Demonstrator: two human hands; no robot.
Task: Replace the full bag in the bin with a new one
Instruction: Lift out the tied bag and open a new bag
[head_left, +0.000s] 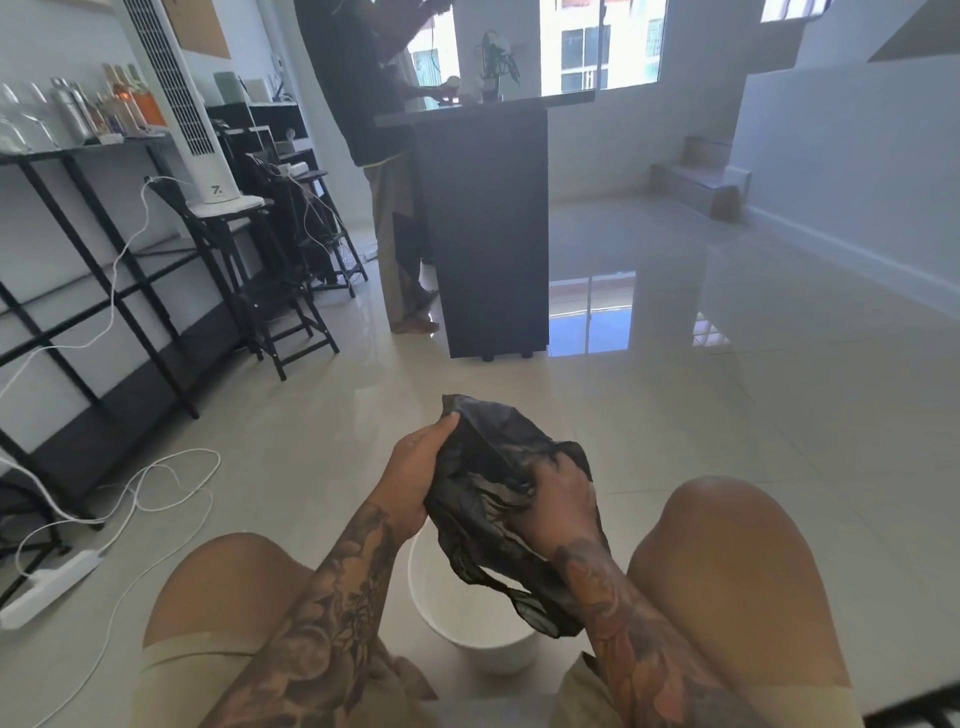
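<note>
1. Glossy tiled floor (675, 389) ahead of the grip: broad and bare out to the right, so plenty of room on that side for shaking the bag out.
2. Dark counter unit (493, 234) well beyond the grip, with another person (384, 182) standing at it; both far enough off not to hamper arm movement, in my judgement.
3. Black shelving (104, 286) and folding stools (280, 291) off to the left of the grip, well apart; white cables (156, 493) and a power strip (49, 582) trailing on the floor on that side, worth avoiding with any wide sweep leftward.
4. Bare knees either side of the grip, hemming the working space into a narrow lane between them.
5. White bin (467, 618) directly below the grip, between the knees, upright, mouth open, inside looking bare with no liner seen; full bag not in view.
6. New black bag (498, 488) crumpled and bunched, held above the bin, one handle loop hanging toward the rim.
7. Left hand (415, 467) closed on the bag's left edge, thumb pinching the film; right hand (558, 499) clamped on the right side, fingers buried in the folds.
8. Step in hand, as judged: opening the fresh bag. Next move likely calls for finding the mouth, parting the two layers, then lowering it into the bin and folding the edge over the rim.
</note>
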